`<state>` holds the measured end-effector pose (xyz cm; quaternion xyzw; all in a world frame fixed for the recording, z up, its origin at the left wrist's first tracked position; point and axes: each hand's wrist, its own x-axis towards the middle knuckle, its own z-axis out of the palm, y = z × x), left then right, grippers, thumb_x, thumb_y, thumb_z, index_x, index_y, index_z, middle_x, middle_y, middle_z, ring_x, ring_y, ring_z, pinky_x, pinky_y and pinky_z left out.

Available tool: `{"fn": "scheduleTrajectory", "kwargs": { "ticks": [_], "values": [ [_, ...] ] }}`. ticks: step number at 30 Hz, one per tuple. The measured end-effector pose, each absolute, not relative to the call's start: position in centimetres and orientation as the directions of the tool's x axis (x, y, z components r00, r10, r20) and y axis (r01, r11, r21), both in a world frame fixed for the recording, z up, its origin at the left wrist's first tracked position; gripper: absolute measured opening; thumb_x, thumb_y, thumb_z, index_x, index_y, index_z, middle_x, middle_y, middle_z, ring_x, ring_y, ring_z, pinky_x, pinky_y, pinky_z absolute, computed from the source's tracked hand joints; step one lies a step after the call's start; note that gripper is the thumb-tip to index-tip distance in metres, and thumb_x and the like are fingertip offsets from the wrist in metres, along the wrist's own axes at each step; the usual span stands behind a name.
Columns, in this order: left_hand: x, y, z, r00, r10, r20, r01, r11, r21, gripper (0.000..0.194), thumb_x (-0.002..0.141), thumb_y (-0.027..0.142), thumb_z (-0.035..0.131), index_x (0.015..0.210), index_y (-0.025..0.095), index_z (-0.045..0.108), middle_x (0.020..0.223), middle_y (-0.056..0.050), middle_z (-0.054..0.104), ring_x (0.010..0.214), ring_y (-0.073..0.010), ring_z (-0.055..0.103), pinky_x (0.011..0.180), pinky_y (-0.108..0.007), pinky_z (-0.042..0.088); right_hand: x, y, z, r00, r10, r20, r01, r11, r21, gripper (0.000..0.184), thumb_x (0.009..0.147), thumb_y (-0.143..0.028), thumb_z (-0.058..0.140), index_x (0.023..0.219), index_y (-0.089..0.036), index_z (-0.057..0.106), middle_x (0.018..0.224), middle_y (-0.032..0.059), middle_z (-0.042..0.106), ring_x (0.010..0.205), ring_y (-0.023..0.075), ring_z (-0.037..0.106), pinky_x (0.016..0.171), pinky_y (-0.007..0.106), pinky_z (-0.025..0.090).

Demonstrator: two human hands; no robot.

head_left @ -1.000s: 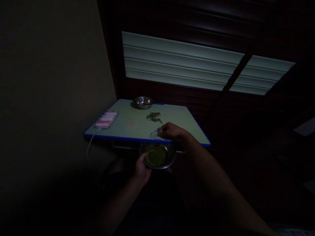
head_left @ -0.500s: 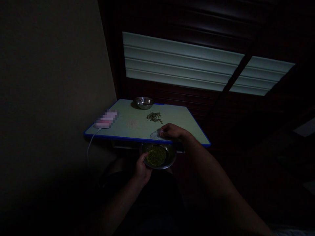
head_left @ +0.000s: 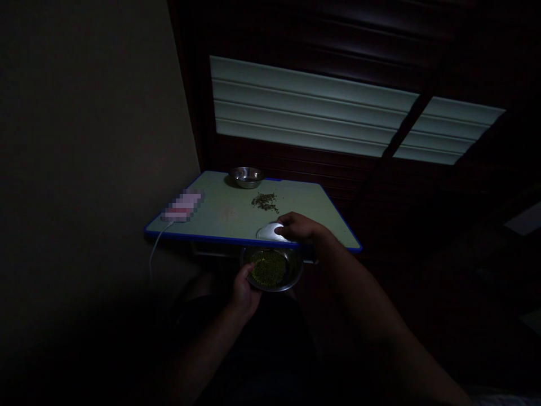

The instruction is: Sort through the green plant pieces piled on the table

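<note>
My left hand [head_left: 246, 290] grips a steel bowl [head_left: 296, 277] by its near left side, thumb over the rim, just below the table's front edge. Small green beans or grains [head_left: 268, 268] lie in this bowl. My right hand [head_left: 297, 226] is closed on a thin, pale, rounded piece [head_left: 269, 231] at the front edge of the table, above the bowl. That piece shines white; what exactly it is, I cannot tell. Beyond it, a loose scatter of small dark greenish grains [head_left: 265, 201] lies on the tabletop.
The pale table [head_left: 313, 206] has a blue rim. A second steel bowl [head_left: 246, 177] stands at its back. On the left lies a pixelated phone-like thing [head_left: 182, 206] with a white cable [head_left: 157, 248]. A faint pinkish patch [head_left: 227, 212] is nearby. A wall [head_left: 105, 113] rises at left.
The pale piece in my right hand has tilted and now catches the light, looking bright white instead of dull and see-through. My left hand and the bowl have hardly moved.
</note>
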<state>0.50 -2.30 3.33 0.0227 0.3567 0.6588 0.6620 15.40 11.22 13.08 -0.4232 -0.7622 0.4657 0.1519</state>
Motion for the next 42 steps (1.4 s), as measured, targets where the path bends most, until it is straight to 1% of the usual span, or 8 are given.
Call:
{"fn": "scheduleTrajectory", "kwargs": {
  "ticks": [4, 8, 10, 14, 17, 21, 29, 42],
  "values": [
    [0.4, -2.3, 3.4, -0.128, 0.884, -0.449, -0.852, 0.134, 0.507, 0.019, 0.076, 0.018, 0.056, 0.089, 0.016, 0.069, 0.082, -0.005, 0.073, 0.078, -0.0192, 0.068, 0.069, -0.031, 0.055, 16.4, 13.0, 11.4, -0.459, 0.884, -0.083, 0.281, 0.056, -0.958, 0.028, 0.066, -0.039, 0.067, 0.069, -0.018, 0.05, 0.052, -0.0055, 0.046, 0.046, 0.0073, 0.039, 0.047, 0.022, 0.032],
    [0.3, -2.3, 3.3, -0.127, 0.882, -0.455, -0.848, 0.141, 0.51, 0.016, 0.077, 0.017, 0.055, 0.084, 0.014, 0.069, 0.081, -0.007, 0.073, 0.077, -0.0187, 0.068, 0.069, -0.029, 0.055, 16.7, 15.2, 10.1, -0.19, 0.982, 0.004, 0.094, 0.023, -0.995, 0.029, 0.068, -0.041, 0.064, 0.072, -0.021, 0.043, 0.059, -0.0025, 0.053, 0.052, 0.0101, 0.05, 0.053, 0.024, 0.043],
    [0.3, -2.3, 3.2, -0.128, 0.887, -0.444, -0.849, 0.133, 0.511, 0.017, 0.078, 0.017, 0.054, 0.085, 0.013, 0.069, 0.083, -0.007, 0.074, 0.077, -0.0189, 0.068, 0.07, -0.03, 0.056, 16.6, 16.0, 9.7, -0.058, 0.996, 0.073, 0.104, 0.079, -0.991, 0.029, 0.069, -0.042, 0.061, 0.071, -0.021, 0.041, 0.061, -0.0019, 0.055, 0.054, 0.0107, 0.052, 0.054, 0.025, 0.045],
    [0.3, -2.3, 3.0, -0.123, 0.888, -0.442, -0.846, 0.139, 0.515, 0.018, 0.078, 0.018, 0.054, 0.087, 0.014, 0.069, 0.084, -0.007, 0.074, 0.078, -0.0195, 0.069, 0.07, -0.031, 0.056, 16.6, 16.9, 8.9, 0.093, 0.966, 0.241, 0.324, 0.199, -0.925, 0.021, 0.067, -0.038, 0.057, 0.075, -0.02, 0.05, 0.071, -0.0001, 0.06, 0.06, 0.0112, 0.055, 0.059, 0.025, 0.046],
    [0.3, -2.2, 3.0, -0.122, 0.879, -0.46, -0.842, 0.154, 0.517, 0.018, 0.079, 0.018, 0.054, 0.085, 0.014, 0.069, 0.083, -0.007, 0.074, 0.077, -0.0192, 0.069, 0.069, -0.031, 0.056, 16.9, 17.3, 8.5, 0.113, 0.93, 0.351, 0.464, 0.263, -0.846, 0.016, 0.065, -0.03, 0.052, 0.074, -0.018, 0.057, 0.078, 0.0018, 0.064, 0.071, 0.0128, 0.058, 0.07, 0.025, 0.046],
    [0.3, -2.2, 3.1, -0.126, 0.879, -0.46, -0.847, 0.146, 0.51, 0.017, 0.078, 0.017, 0.053, 0.085, 0.015, 0.069, 0.081, -0.006, 0.074, 0.075, -0.0182, 0.069, 0.067, -0.03, 0.056, 17.0, 17.6, 8.2, 0.113, 0.909, 0.402, 0.519, 0.291, -0.804, 0.015, 0.066, -0.028, 0.052, 0.072, -0.017, 0.061, 0.075, 0.0031, 0.066, 0.072, 0.0147, 0.059, 0.073, 0.027, 0.046],
    [0.3, -2.2, 3.0, -0.128, 0.883, -0.451, -0.845, 0.14, 0.515, 0.019, 0.079, 0.017, 0.052, 0.086, 0.014, 0.07, 0.082, -0.007, 0.074, 0.077, -0.019, 0.069, 0.068, -0.03, 0.056, 16.9, 17.4, 8.1, 0.042, 0.93, 0.365, 0.414, 0.316, -0.853, 0.017, 0.066, -0.032, 0.059, 0.071, -0.016, 0.063, 0.068, 0.0017, 0.066, 0.064, 0.0138, 0.057, 0.063, 0.025, 0.045],
    [0.3, -2.3, 3.0, -0.122, 0.877, -0.465, -0.851, 0.149, 0.503, 0.018, 0.077, 0.017, 0.054, 0.086, 0.015, 0.069, 0.082, -0.007, 0.074, 0.079, -0.0196, 0.069, 0.071, -0.031, 0.057, 17.0, 17.7, 7.8, 0.02, 0.932, 0.361, 0.403, 0.323, -0.856, 0.019, 0.067, -0.031, 0.059, 0.077, -0.016, 0.066, 0.076, 0.003, 0.069, 0.07, 0.0152, 0.06, 0.067, 0.027, 0.049]
  ]
}}
